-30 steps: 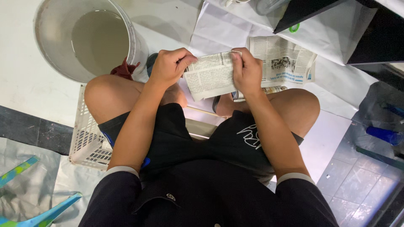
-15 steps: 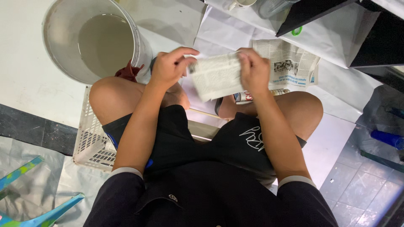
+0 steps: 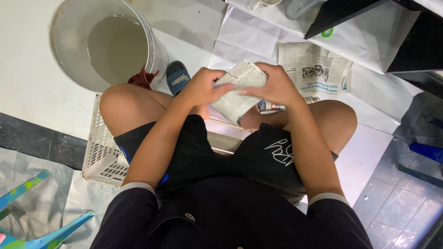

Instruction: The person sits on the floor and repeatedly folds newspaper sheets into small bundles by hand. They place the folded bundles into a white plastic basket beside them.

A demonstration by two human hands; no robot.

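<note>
Both of my hands hold a folded piece of newspaper [image 3: 237,94] above my knees. My left hand [image 3: 201,85] grips its left side with the fingers curled over the top. My right hand [image 3: 272,83] covers its right side, thumb pressing on the paper. The sheet is bent into a thick, rounded wad between the two hands. I sit low with bare knees apart, in black shorts and a black top.
A white bucket [image 3: 152,50] with murky water stands at the upper left, a dark red rag beside it. A white plastic basket [image 3: 99,157] lies under my left leg. More newspaper [image 3: 318,69] and white paper sheets cover the floor ahead. A blue sandal [image 3: 177,77] shows.
The newspaper piece was flat and spread wide between my hands; now it is folded into a smaller, thicker wad and my hands have come closer together.
</note>
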